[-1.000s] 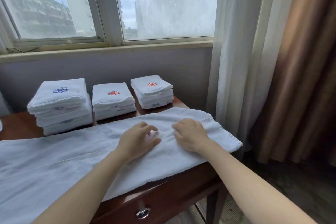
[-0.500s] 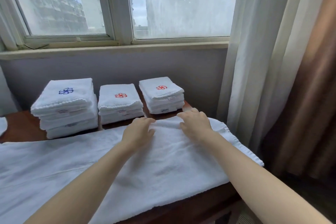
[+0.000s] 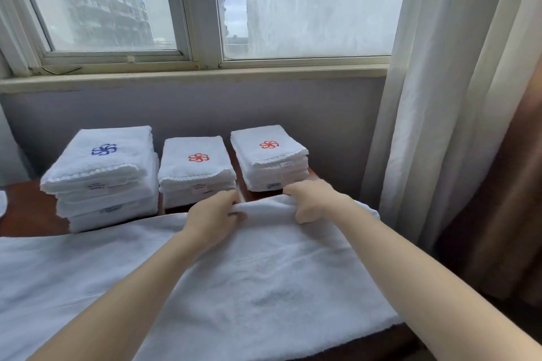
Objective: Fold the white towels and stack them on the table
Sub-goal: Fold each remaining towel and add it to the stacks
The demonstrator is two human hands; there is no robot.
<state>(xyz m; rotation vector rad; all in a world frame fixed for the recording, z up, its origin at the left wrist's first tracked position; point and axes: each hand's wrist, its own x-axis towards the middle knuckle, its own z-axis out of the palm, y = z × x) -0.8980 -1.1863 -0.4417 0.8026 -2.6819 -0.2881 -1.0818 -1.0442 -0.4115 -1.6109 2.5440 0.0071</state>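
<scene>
A long white towel (image 3: 240, 281) lies spread across the dark wooden table (image 3: 28, 211), reaching from the left edge of the view to the table's right end. My left hand (image 3: 214, 214) and my right hand (image 3: 313, 199) both grip the towel's far edge, fingers curled over it and thumbs underneath, about a hand's width apart. Behind them stand three stacks of folded white towels: a left stack (image 3: 102, 173) with a blue emblem, a middle stack (image 3: 196, 170) and a right stack (image 3: 268, 155) with red emblems.
A grey wall and a window sill (image 3: 190, 76) rise right behind the stacks. A white sheer curtain (image 3: 434, 97) and a brown curtain (image 3: 507, 199) hang just right of the table. Another bit of white cloth (image 3: 2, 202) shows at the far left.
Both hands slid from the middle of the towel to its far edge and took hold of it. The camera moved closer and tilted up.
</scene>
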